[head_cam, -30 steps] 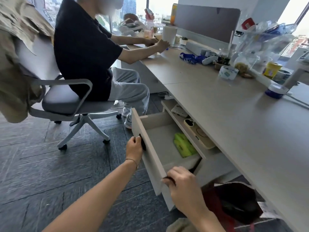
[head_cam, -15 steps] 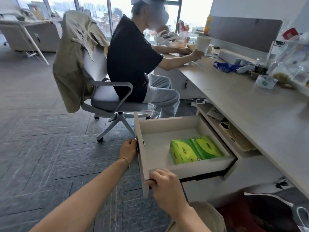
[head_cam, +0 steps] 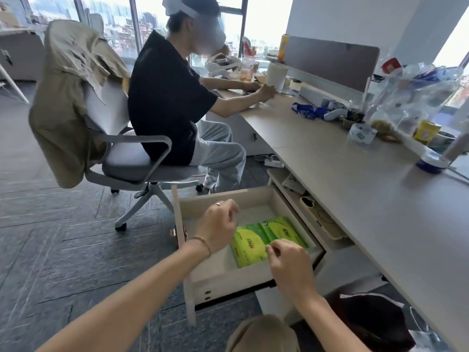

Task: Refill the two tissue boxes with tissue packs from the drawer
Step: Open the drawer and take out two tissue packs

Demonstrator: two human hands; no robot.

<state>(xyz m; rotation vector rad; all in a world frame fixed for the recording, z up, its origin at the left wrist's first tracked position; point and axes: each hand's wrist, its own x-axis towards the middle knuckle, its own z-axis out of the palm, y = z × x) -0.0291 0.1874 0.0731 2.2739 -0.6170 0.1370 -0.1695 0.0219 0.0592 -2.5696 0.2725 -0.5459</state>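
The pale wooden drawer (head_cam: 189,288) under the desk stands pulled out. Two green tissue packs lie side by side in its right part, a near pack (head_cam: 250,246) and a far pack (head_cam: 281,228). My left hand (head_cam: 218,224) hovers over the drawer's left half with its fingers loosely curled and nothing in it. The fingertips of my right hand (head_cam: 289,265) rest on the near pack's front right corner; whether they grip it is unclear. No tissue box is clearly in view.
A person (head_cam: 165,97) sits in an office chair (head_cam: 132,158) just beyond the drawer. The long desk (head_cam: 355,186) runs along the right, with a tape roll (head_cam: 361,133) and clutter at its back. A dark bag (head_cam: 375,318) lies below the desk.
Both hands have let go of the drawer front and moved in over the drawer. The right hand now reaches the near green pack. The drawer is pulled further out.
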